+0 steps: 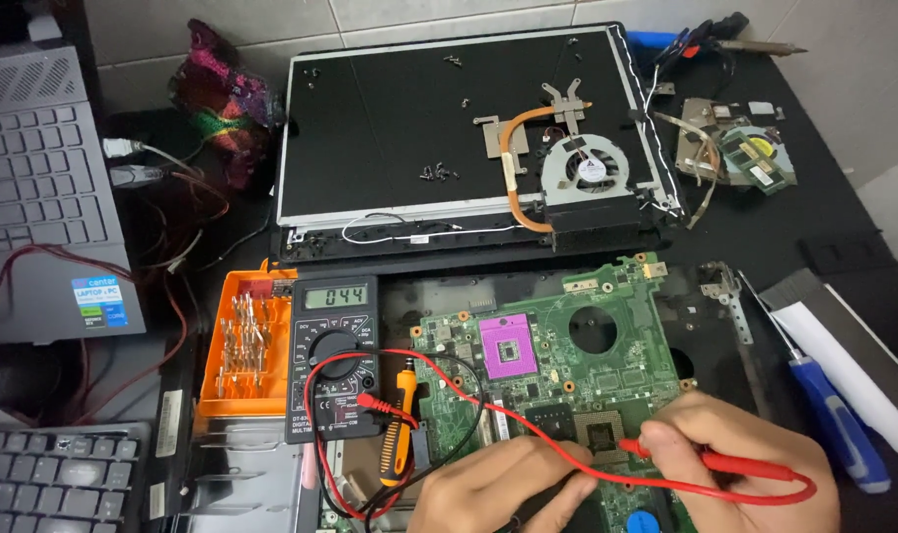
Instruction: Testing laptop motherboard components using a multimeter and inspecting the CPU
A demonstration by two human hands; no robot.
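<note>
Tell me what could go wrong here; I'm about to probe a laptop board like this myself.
The red probe in the right hand touches down among tightly packed parts on the green motherboard; a slip might bridge neighbouring contacts. The red lead loops across the board and could snag, tugging the multimeter. Loose screws lie on the laptop lid and may roll off.

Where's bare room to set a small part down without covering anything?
Freest: the dark table between the loose fan and the hinge bracket. The lid has bare black at its left half, with scattered screws. Crowded: the motherboard under both hands, the left hand and the right hand holding the red probe, and around the multimeter, where leads loop.
</note>
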